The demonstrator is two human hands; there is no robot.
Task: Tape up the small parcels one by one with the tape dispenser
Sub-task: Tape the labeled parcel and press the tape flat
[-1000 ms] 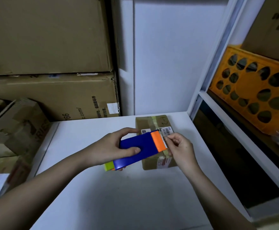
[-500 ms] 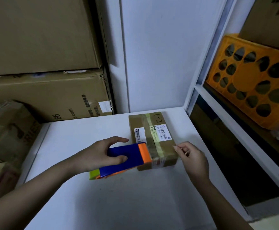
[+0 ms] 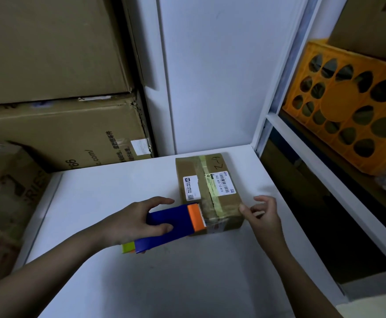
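Mid-job: left hand (image 3: 127, 222) grips tape dispenser (image 3: 176, 222), its orange end at the near edge of the one parcel (image 3: 208, 191) on the table (image 3: 176, 283). Right hand (image 3: 264, 214) loosely curled, thumb touching the parcel's corner, holding nothing. Strip probably still unfinished.

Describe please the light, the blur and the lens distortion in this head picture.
Head view: dim, bluish light; soft shadows under the tape dispenser; shelf frame bends from the wide lens; right hand fingertips slightly blurred; parcel label sharp.

Dim, bluish, wide-angle edge distortion
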